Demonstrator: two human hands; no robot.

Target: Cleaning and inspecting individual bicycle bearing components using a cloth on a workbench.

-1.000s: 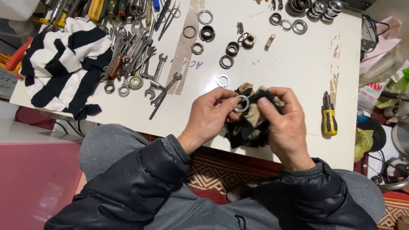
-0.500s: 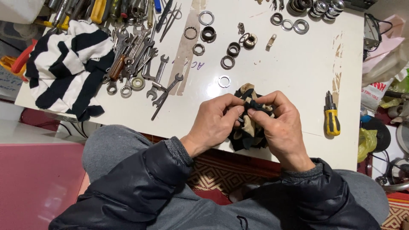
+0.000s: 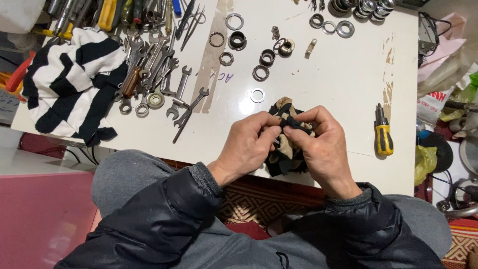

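Both hands are at the table's [image 3: 338, 99] near edge, right of centre, closed on a dirty black-and-tan rag [image 3: 285, 149]. The left hand [image 3: 249, 147] has thumb and forefinger pinched into the cloth; the right hand [image 3: 323, 144] wraps it from the other side, fingertips meeting the left's. The rag bunches up between and under them and part of it lies on the tabletop. Cannot tell whether anything is inside the rag; the fingers cover that spot.

Just beyond the hands, toward the table's middle, a flat metal ring [image 3: 257, 95] lies alone. Further back, a scatter of bearing races and rings [image 3: 267, 57], with a second cluster of rings [image 3: 343, 27] near the far right corner. A yellow-and-black screwdriver [image 3: 383, 135] lies near the right edge, shaft pointing to the far edge, well apart from the right hand.

Left half: a pile of spanners [image 3: 169, 89] fanned out around the far left, more hand tools [image 3: 107, 12] along the far edge, and a black-and-white striped cloth [image 3: 69, 89] draped over the left edge. A strip of brown tape [image 3: 211, 65] runs from the far edge toward the centre.

Person is seated, in a dark padded jacket [image 3: 164, 219], knees under the near edge.
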